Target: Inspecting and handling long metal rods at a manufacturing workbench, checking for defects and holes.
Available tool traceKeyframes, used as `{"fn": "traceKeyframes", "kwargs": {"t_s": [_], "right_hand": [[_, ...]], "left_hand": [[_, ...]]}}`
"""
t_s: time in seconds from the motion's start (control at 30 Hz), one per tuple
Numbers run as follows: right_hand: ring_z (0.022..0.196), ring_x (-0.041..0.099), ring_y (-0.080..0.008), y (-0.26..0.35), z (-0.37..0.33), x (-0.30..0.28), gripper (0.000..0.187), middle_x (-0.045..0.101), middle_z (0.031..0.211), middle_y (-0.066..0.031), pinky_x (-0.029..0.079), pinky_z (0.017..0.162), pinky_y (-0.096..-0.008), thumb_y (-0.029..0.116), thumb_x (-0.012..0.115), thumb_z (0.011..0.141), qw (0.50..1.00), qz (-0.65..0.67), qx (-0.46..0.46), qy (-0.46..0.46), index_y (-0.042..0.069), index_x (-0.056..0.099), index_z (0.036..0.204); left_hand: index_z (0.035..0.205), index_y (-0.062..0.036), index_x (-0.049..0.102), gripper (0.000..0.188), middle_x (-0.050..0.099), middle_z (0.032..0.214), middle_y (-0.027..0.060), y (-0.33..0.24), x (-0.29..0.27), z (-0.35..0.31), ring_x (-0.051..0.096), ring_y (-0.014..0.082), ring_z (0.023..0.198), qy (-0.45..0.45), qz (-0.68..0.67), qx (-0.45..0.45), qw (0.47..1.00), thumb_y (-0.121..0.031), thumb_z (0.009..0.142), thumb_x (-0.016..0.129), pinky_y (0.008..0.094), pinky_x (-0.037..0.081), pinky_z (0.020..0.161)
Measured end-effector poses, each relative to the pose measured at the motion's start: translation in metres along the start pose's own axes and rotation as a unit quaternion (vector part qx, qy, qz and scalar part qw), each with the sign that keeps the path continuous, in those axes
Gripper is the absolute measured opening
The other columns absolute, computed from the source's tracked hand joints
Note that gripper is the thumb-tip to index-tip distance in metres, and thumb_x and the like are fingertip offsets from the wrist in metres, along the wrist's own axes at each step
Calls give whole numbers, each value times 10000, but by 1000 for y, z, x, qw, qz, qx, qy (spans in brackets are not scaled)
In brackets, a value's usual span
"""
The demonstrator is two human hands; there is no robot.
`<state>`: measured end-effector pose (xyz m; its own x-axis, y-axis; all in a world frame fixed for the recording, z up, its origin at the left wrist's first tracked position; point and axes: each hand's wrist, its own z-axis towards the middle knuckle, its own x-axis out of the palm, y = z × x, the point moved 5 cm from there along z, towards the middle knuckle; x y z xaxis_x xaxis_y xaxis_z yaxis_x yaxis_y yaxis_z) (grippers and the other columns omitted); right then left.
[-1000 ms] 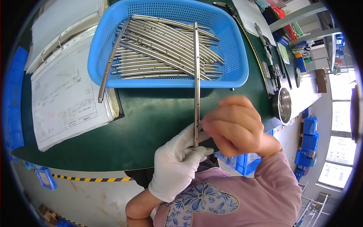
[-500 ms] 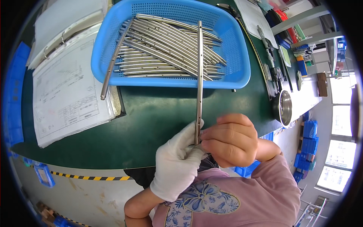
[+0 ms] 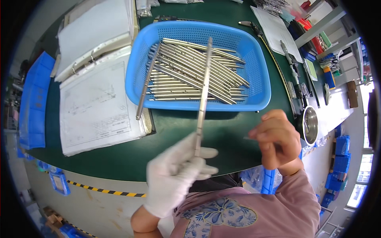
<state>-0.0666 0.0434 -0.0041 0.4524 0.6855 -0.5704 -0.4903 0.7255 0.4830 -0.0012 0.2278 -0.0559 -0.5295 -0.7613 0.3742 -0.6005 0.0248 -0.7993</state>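
Observation:
My left hand (image 3: 179, 170), in a white glove, grips the lower end of a long metal rod (image 3: 203, 91) that points up over the blue basket (image 3: 260, 75). The basket holds several similar metal rods (image 3: 190, 75), and one rod (image 3: 147, 85) leans over its left rim. My bare right hand (image 3: 278, 139) is to the right of the held rod, apart from it, pinching a small thin metal piece (image 3: 249, 138) between its fingertips.
An open ring binder with drawings (image 3: 95, 91) lies left of the basket on the green table (image 3: 170, 131). Tools, papers and a round metal tin (image 3: 310, 125) line the right side. Blue bins (image 3: 33, 103) stand at the far left. The table's front edge runs just before my body.
My right hand has let go of the rod's lower end and moved right with a small piece. My left hand has tilted the rod slightly, its top leaning right.

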Motion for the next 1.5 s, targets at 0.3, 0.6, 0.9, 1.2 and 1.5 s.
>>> {"fn": "traceKeyframes", "kwargs": {"t_s": [0.3,0.6,0.9,1.2,1.5], "right_hand": [[619,592,-172,-21,-16,-5,205,652,736,-61,459,670,-312,-51,633,647,996,-49,-22,-69,19,608,838],[614,591,-163,-34,-19,-24,202,651,736,-53,445,621,-292,-29,653,644,991,-51,-4,-125,23,612,834],[617,588,-166,-38,-26,-35,211,656,773,-56,446,611,-289,-17,653,630,986,-62,7,-152,32,625,833],[573,563,-148,-36,-27,-31,189,640,741,-33,437,591,-261,26,667,625,978,-42,-5,-205,45,628,809],[585,580,-167,-37,-26,-30,178,635,737,-40,441,595,-268,11,668,640,978,-44,-1,-202,44,623,809]], "left_hand": [[1242,31,465,362,411,627,-15,-77,-73,14,331,64,397,-230,115,130,957,-174,947,419,203,271,361],[1161,-3,550,349,513,701,14,-94,-102,46,481,70,618,-289,525,130,790,-250,967,397,206,396,560],[912,-52,622,135,593,852,89,-132,37,126,595,256,818,-94,831,379,396,-128,822,556,365,489,678],[739,-75,586,61,579,764,92,-106,26,225,618,268,700,46,925,317,204,-60,742,527,380,515,608],[879,-81,537,123,548,784,93,-136,44,168,611,255,710,19,898,369,237,-60,759,522,369,512,589]]}}
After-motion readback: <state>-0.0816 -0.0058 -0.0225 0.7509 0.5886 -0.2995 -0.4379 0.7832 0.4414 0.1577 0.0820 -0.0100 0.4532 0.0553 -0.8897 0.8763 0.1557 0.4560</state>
